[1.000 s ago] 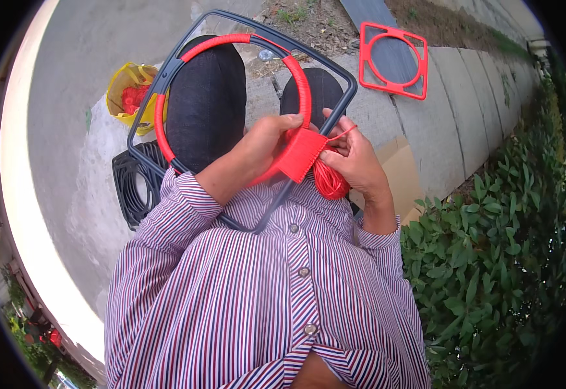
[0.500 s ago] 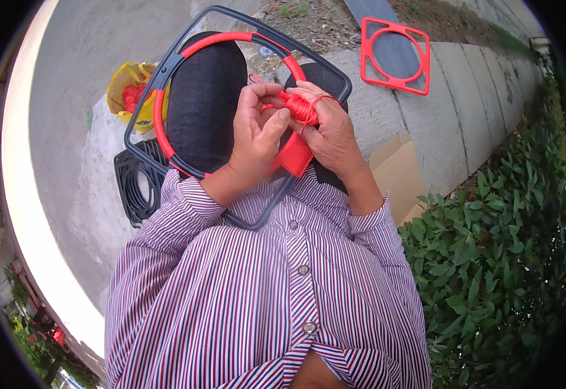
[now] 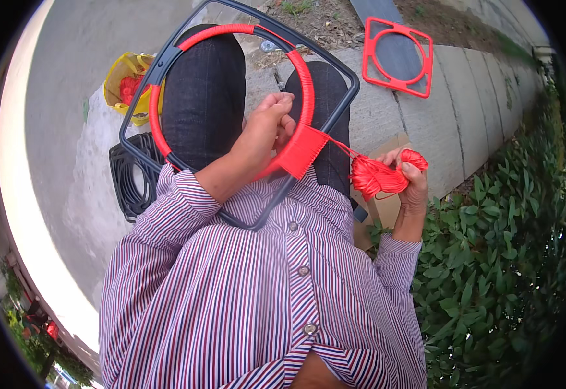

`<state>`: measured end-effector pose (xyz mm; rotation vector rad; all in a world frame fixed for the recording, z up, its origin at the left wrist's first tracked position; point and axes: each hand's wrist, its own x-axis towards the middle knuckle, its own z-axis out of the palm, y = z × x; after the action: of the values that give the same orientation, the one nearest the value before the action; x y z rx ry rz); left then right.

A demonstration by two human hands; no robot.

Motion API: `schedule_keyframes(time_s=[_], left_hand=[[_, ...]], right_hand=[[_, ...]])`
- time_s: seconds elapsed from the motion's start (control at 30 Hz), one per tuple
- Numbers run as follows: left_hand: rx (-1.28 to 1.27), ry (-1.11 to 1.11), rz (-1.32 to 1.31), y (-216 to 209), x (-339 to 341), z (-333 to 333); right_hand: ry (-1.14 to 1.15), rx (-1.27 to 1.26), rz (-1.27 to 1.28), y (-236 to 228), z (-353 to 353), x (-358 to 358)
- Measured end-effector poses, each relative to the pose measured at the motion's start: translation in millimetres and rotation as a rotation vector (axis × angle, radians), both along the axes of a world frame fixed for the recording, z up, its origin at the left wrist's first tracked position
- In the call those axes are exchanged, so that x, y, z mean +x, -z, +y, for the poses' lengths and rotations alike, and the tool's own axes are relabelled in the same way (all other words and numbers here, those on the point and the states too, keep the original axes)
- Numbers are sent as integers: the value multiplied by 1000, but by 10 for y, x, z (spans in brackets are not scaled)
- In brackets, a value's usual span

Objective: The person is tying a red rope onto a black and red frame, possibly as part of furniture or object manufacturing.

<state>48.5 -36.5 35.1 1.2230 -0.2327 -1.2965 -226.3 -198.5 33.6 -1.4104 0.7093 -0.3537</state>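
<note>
A black square frame [image 3: 158, 65] with a round inner ring rests on my lap. Red cord wraps long stretches of the ring [image 3: 307, 81], and a tightly wound red panel [image 3: 303, 152] joins ring and frame near the lower right. My left hand [image 3: 268, 126] is inside the ring beside that panel, fingers curled inward; whatever they may hold is hidden. Off to the right, my right hand [image 3: 415, 187] grips a loose bundle of red cord [image 3: 377, 177]. Strands run taut from the bundle to the panel's upper right corner.
A yellow bag [image 3: 117, 81] with red cord inside stands left of my knees, beside stacked black frames [image 3: 124, 185]. A red frame [image 3: 368, 55] lies on the paving ahead to the right. Cardboard [image 3: 386, 211] and a leafy hedge [image 3: 484, 259] are at my right.
My right hand has pulled the red cord bundle away from the ring, out to the right and nearer me. The left hand has let go of the bundle and stays within the ring.
</note>
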Motion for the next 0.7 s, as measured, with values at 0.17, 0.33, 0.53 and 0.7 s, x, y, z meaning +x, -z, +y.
schedule_keyframes(time_s=[0.17,0.33,0.53,0.7], left_hand=[[-34,46,206,-310,-116,-77],[-124,137,391,-257,-36,-55],[-158,106,383,-215,-27,-43],[-194,-15,397,-132,-33,17]], right_hand=[[623,438,-716,340,-238,-160],[557,582,-874,465,-383,-259],[380,574,-504,144,49,315],[-188,231,116,-37,401,654]])
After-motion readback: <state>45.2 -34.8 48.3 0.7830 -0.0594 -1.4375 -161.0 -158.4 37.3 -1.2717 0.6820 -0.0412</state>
